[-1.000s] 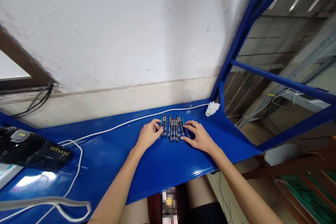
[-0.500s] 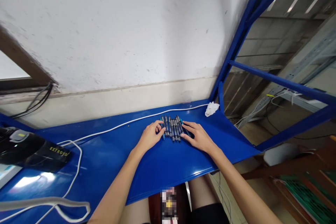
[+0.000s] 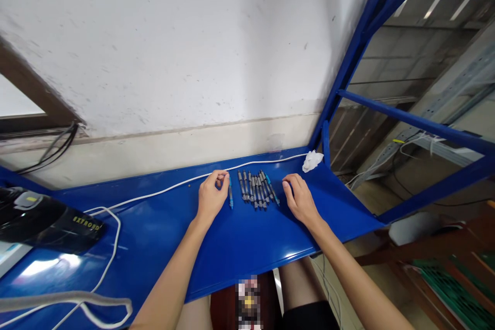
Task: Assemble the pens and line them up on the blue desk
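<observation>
Several dark grey pens [image 3: 253, 191] lie side by side in a fanned row on the blue tabletop. A blue pen [image 3: 276, 197] slants along the row's right end. My left hand [image 3: 212, 193] is left of the row, its thumb and forefinger pinched at the top of another blue pen [image 3: 231, 200], which stands apart from the grey ones by a small gap. To the right of the row, my right hand [image 3: 299, 197] is closed, fingers curled with the thumb near the forefinger, and no pen shows in it.
A white cable [image 3: 170, 186] runs along the back of the blue table [image 3: 240, 247]. Crumpled white tissue [image 3: 311, 161] sits at the back right, by the blue metal frame [image 3: 325, 142]. A black device [image 3: 50, 224] and a looped cable [image 3: 116, 237] occupy the left side.
My left hand has moved left, bringing a blue pen away from the row. My right hand has drawn back to the right, off the pens, and its fingers have curled in.
</observation>
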